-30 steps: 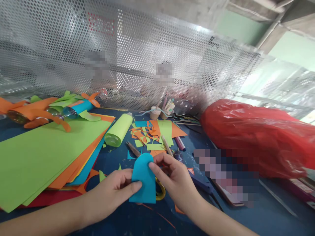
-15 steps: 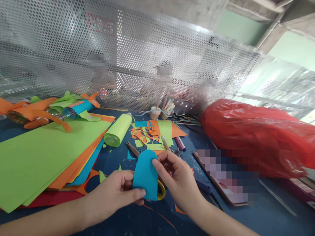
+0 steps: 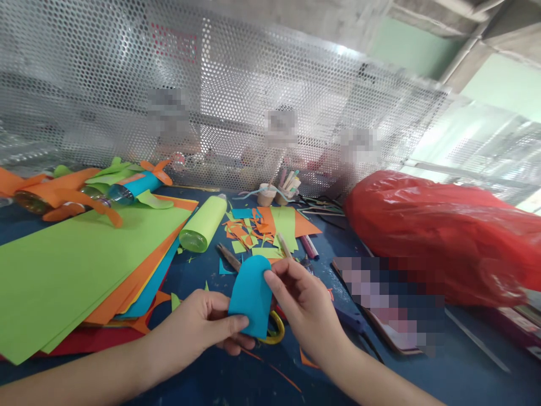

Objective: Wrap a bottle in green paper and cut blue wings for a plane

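Holds a blue, round-topped paper cutout, long axis near twelve-to-six, at two o'clock from the left hand clamped on its lower corner and nine o'clock from the equally near right hand pinching its upper edge.

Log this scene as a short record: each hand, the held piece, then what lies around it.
Left hand: grips the lower left of the blue paper piece
Right hand: pinches its upper right edge
Piece shape: rounded top
Just behind piece: yellow loop handle, partly hidden
Left side: stacked coloured sheets, green uppermost
Beyond hands: green-wrapped bottle on its side, beside paper scraps
Right side: red plastic bag
Surface: dark blue tabletop
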`<state>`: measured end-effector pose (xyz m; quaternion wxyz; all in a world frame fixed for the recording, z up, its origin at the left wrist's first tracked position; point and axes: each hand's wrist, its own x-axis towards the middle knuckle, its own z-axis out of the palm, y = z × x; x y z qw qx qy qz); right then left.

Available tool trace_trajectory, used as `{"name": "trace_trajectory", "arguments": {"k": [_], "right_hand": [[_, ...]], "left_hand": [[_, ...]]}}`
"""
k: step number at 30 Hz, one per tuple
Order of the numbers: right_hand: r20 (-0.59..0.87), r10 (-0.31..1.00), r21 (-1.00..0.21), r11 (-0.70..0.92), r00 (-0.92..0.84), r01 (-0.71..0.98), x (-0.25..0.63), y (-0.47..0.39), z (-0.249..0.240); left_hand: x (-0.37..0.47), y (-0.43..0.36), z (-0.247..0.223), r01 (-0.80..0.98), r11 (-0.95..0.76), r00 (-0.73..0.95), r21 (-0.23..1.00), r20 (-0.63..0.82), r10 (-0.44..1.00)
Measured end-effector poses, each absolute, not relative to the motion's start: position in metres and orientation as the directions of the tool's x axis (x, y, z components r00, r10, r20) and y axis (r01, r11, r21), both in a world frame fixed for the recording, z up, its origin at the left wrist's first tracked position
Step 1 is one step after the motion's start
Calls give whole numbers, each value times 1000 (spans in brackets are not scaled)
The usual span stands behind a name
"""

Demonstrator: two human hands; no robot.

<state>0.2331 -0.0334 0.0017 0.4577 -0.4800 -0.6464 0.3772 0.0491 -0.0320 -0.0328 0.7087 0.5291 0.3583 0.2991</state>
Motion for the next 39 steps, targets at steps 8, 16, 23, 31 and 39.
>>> {"name": "trace_trajectory", "arguments": {"k": [8,16,23,31,39], "right_hand": [[98,962,-977,142,-255,159,231,-33,5],[47,929,-963,140,-367,230,224,-41,-9],[72,935,-949,172,-348,264,222,-42,-1],[97,937,-955,182,-335,234,223,-41,2],[80,952,-947,165,-295,277,226,-35,-4]], "left_hand": [[47,-28,-26,-50,205,517,978,-150,842],[45,-31,-20,-53,123,412,991,-91,907],[48,-30,-21,-122,176,431,977,-108,896],[46,-30,-20,-117,164,504,979,-84,860],[46,-25,-23,-96,127,492,987,-64,868]]}}
